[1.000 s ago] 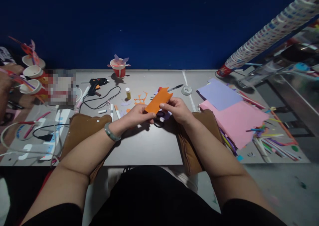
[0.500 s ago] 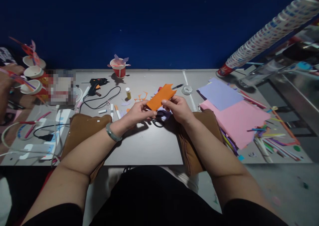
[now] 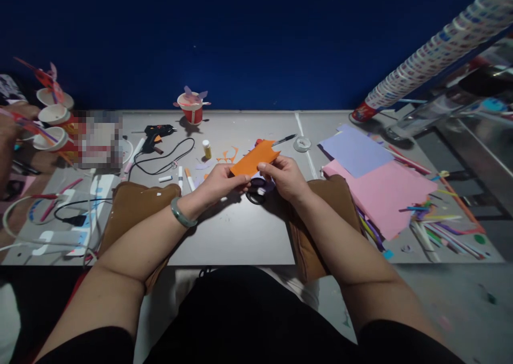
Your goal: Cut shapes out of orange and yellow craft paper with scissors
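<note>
A strip of orange paper (image 3: pixel 253 160), its right end cut into a jagged edge, is held above the table between my hands. My left hand (image 3: pixel 223 182) pinches its lower left part, thumb on top. At the right end, my right hand (image 3: pixel 284 176) grips the paper with its thumb over the near edge. The black handles of a pair of scissors (image 3: pixel 255 197) show on the table just below the paper; the blades are hidden. Orange paper scraps (image 3: pixel 229 154) and purple bits lie behind my left hand. A pen (image 3: pixel 285 139) rests beyond the paper.
A glue gun (image 3: pixel 154 138) with its cord, a small bottle (image 3: pixel 207 149) and a decorated paper cup (image 3: pixel 192 110) stand toward the back. Purple (image 3: pixel 355 150) and pink sheets (image 3: pixel 395 195) lie right. Brown cushions (image 3: pixel 138 209) sit under both forearms. Another person's hand (image 3: pixel 16 121) is at far left.
The orange paper has shifted slightly left and down and tilted a little between my hands. Both hands keep their hold on it.
</note>
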Tool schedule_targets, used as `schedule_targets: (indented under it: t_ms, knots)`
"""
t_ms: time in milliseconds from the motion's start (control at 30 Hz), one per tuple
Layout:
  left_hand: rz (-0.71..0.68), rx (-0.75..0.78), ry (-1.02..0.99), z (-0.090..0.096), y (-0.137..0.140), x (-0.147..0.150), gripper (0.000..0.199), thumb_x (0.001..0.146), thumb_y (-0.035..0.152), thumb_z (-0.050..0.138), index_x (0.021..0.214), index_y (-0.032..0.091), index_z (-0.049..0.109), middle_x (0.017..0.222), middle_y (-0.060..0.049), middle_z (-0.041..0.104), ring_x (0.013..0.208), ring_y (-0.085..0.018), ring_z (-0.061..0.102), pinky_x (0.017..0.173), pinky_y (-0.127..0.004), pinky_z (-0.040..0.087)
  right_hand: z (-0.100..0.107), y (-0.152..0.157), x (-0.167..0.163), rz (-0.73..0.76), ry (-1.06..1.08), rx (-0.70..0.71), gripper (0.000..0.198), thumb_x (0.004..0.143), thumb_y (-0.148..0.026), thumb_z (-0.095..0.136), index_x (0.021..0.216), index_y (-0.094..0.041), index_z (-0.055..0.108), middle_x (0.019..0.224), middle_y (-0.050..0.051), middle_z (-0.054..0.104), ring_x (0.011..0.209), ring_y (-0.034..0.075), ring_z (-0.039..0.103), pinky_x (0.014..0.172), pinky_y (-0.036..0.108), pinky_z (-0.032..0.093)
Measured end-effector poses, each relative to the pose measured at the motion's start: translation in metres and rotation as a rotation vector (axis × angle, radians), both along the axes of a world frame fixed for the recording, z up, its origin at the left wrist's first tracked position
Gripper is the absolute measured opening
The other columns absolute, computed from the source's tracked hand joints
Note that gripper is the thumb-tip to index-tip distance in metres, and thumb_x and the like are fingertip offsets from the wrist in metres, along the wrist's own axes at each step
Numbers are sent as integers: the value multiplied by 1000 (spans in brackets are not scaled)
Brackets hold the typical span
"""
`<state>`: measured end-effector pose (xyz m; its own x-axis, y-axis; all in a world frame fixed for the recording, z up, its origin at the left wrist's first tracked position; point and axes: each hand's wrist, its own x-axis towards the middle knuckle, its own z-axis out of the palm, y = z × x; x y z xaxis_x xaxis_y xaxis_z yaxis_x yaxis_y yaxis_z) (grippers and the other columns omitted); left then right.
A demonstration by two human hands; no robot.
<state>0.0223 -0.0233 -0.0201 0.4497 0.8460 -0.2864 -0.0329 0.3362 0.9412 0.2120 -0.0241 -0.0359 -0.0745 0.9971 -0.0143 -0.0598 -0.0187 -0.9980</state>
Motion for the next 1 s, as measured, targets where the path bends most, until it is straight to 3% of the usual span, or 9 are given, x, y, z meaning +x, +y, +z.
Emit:
schedule_targets:
  t_ms: [300, 400, 500, 567, 667, 733, 900, 1000]
  knots:
    - [10, 13, 2, -2, 2, -3, 18, 78, 26, 73, 80, 8, 69, 71, -5, 70, 58, -9, 61, 60, -23, 50, 4, 7, 4, -115, 170, -32, 43, 65, -49, 85, 64, -21, 53, 57, -5, 51, 53, 8, 46, 54, 24, 40]
    - [38, 7, 34, -2, 3, -3, 11, 80, 19, 68, 84, 9, 70, 77, -6, 71, 64, -11, 65, 63, -24, 52, 5, 9, 6, -134, 206, -16, 42, 65, -48, 84, 67, -22, 52, 59, -6, 51, 53, 8, 45, 56, 25, 44]
    - [126, -1, -29, -3, 5, -2, 21, 79, 7, 59, 96, 12, 68, 89, -5, 71, 74, -11, 68, 65, -23, 54, 8, 8, 9, -96, 253, -19, 38, 63, -45, 85, 72, -22, 57, 65, -4, 57, 56, 9, 50, 59, 25, 46]
    - [155, -47, -89, -4, 7, -2, 22, 81, 10, 59, 102, 13, 66, 94, -6, 71, 76, -12, 68, 66, -24, 54, 10, 5, 10, -23, 272, -34, 40, 59, -47, 88, 74, -22, 61, 68, -3, 59, 59, 10, 54, 60, 26, 47]
    - [35, -153, -152, -3, 7, -1, 26, 87, 31, 65, 104, 12, 65, 87, -9, 72, 74, -14, 68, 65, -26, 53, 11, 1, 9, 107, 261, -29, 48, 54, -58, 89, 69, -21, 62, 68, -1, 60, 60, 13, 56, 59, 28, 48]
    - [-71, -202, -159, -2, 5, -1, 33, 83, 37, 72, 103, 12, 66, 84, -8, 71, 71, -13, 66, 67, -26, 51, 10, -1, 7, 172, 257, -8, 51, 55, -62, 88, 67, -20, 62, 67, -1, 61, 60, 13, 57, 58, 27, 47]
    - [-192, -204, -126, 1, 1, -2, 33, 67, 26, 86, 89, 11, 67, 70, 1, 65, 59, -5, 54, 62, -21, 42, 5, -2, 4, 201, 242, -14, 43, 56, -51, 91, 68, -19, 65, 67, -1, 64, 58, 11, 56, 55, 24, 45]
    - [-135, -138, -144, 1, 2, -2, 30, 63, 25, 86, 77, 12, 64, 57, 5, 57, 51, -4, 48, 54, -20, 37, 2, 0, 1, 126, 188, -70, 37, 59, -46, 90, 76, -20, 70, 69, -1, 66, 58, 11, 56, 54, 24, 44]
